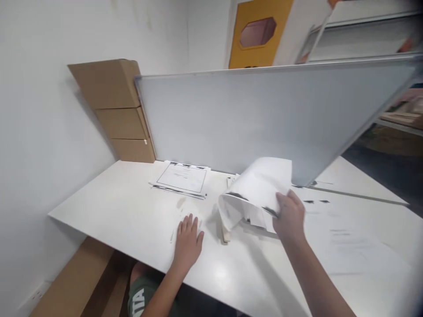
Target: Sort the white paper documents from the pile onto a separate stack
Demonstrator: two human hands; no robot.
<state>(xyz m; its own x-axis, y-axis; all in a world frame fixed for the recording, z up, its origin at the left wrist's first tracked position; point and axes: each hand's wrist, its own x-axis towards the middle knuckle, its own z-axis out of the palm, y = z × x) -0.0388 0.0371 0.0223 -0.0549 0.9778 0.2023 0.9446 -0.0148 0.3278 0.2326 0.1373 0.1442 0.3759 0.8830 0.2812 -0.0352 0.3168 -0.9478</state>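
My right hand (291,215) grips a white sheet of paper (264,178) by its right edge, and the sheet curls over in the air above the table. Below it, more papers (257,218) lie partly hidden, beside a small pale strip (225,235) that may be wood. My left hand (189,237) rests flat on the white tabletop with its fingers spread, holding nothing. Just beyond that hand sits a stack of printed sheets (182,177); the top one carries a bordered print.
A large whiteboard panel (231,116) stands upright along the back of the table (109,202). Cardboard boxes (114,123) are stacked at its left end against the wall. Further right, printed sheets (343,240) lie on the table, blurred. Below the left edge is more cardboard (74,275).
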